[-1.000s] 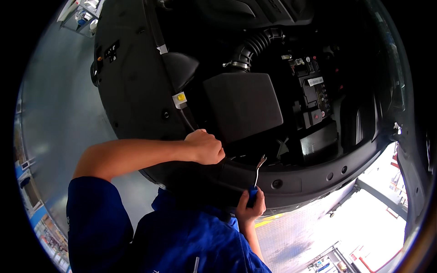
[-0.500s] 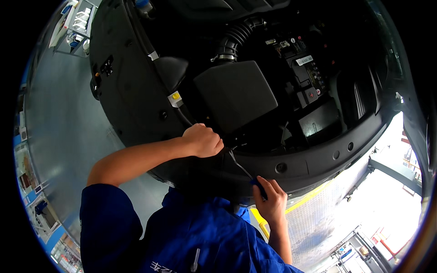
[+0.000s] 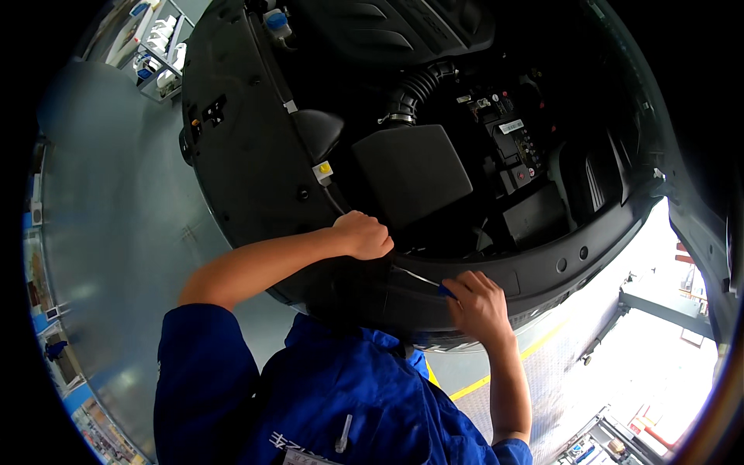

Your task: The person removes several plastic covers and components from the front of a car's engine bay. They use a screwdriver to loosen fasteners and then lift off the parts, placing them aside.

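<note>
In the open engine bay of a car, my left hand (image 3: 363,235) is closed at the inner edge of the black front trim panel (image 3: 267,182). Its fingers curl away from view, so what they grip, if anything, is hidden. My right hand (image 3: 479,304) is wrapped round the blue handle of a trim pry tool (image 3: 418,277) with a thin metal shaft. The shaft points left across the black rim, its end close below my left knuckles. Whether the tip is under the panel cannot be made out.
Beyond my hands lie a black air filter box (image 3: 415,174), its ribbed intake hose (image 3: 418,89) and a battery (image 3: 511,147). The engine cover (image 3: 387,31) is at the far side. A shelf rack (image 3: 163,58) stands far left; a grey lift arm (image 3: 670,306) is at the right.
My right hand has swung up and away to the right, so the tool lies flatter across the rim. My left hand stays by the panel edge. The whole view has shifted slightly.
</note>
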Demonstrator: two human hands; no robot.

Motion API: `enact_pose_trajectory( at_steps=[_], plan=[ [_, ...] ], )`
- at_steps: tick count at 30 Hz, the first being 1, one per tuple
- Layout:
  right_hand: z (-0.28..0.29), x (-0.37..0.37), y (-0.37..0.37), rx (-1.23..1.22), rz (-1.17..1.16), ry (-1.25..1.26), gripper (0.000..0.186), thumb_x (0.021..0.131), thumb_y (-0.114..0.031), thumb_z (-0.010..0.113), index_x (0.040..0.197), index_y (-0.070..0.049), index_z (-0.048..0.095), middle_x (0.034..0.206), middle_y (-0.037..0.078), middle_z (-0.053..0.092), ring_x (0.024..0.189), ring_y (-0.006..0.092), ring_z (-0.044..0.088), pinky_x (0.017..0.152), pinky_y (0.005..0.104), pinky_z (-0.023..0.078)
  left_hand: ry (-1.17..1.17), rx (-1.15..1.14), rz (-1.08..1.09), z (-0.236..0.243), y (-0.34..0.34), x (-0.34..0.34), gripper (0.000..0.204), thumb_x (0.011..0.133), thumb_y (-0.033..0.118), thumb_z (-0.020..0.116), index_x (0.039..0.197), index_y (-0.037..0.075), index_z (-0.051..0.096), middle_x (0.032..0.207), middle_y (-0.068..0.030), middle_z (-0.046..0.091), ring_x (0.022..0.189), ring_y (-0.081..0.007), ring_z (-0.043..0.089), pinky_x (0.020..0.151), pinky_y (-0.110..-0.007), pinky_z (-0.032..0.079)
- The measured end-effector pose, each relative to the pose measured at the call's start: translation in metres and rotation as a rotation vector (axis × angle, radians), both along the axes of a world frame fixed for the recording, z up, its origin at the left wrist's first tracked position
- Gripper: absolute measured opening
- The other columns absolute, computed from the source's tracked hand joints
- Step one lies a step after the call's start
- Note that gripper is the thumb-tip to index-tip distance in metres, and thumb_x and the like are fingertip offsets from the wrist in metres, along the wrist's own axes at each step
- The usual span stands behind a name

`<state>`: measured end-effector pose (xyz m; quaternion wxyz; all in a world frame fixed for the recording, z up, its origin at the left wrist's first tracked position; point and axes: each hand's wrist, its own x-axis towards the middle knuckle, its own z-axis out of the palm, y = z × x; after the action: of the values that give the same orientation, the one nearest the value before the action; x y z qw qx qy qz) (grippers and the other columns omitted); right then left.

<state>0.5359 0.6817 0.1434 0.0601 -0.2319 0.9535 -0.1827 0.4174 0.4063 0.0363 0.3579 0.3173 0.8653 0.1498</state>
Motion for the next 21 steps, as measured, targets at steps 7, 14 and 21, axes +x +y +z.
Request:
enact_pose_trajectory(
  at_steps=[7, 14, 21],
  plan=[
    [0.005, -0.007, -0.007, 0.026, -0.007, 0.009, 0.024, 0.079, -0.012, 0.082, 0.102, -0.008, 0.078, 0.09, 0.005, 0.067, 0.085, 0.0212, 0.069, 0.072, 0.0341, 0.06, -0.074, -0.071, 0.012, 0.007, 0.001, 0.0, 0.057, 0.103, 0.036, 0.039, 0.074, 0.001, 0.073, 0.079, -0.0195, 0.074, 0.077, -0.0387, 0.072, 0.079, -0.048, 0.059],
    [-0.014, -0.002, -0.003, -0.054, -0.064, 0.013, 0.022, 0.078, -0.023, 0.086, 0.089, -0.006, 0.076, 0.084, 0.006, 0.068, 0.079, 0.0243, 0.071, 0.069, 0.0358, 0.059, -0.074, -0.07, -0.005, 0.008, -0.002, 0.002, 0.068, 0.107, 0.047, 0.035, 0.079, 0.001, 0.076, 0.083, -0.0194, 0.075, 0.083, -0.039, 0.074, 0.083, -0.049, 0.059],
    [-0.045, 0.003, 0.009, -0.14, -0.059, 0.183, 0.029, 0.075, -0.028, 0.09, 0.084, -0.005, 0.074, 0.082, 0.006, 0.069, 0.076, 0.0247, 0.07, 0.066, 0.0354, 0.058, 0.017, -0.095, -0.104, 0.032, 0.002, 0.015, 0.085, 0.101, 0.072, 0.036, 0.08, 0.001, 0.077, 0.08, -0.0199, 0.075, 0.082, -0.0381, 0.074, 0.083, -0.047, 0.059]
  ],
)
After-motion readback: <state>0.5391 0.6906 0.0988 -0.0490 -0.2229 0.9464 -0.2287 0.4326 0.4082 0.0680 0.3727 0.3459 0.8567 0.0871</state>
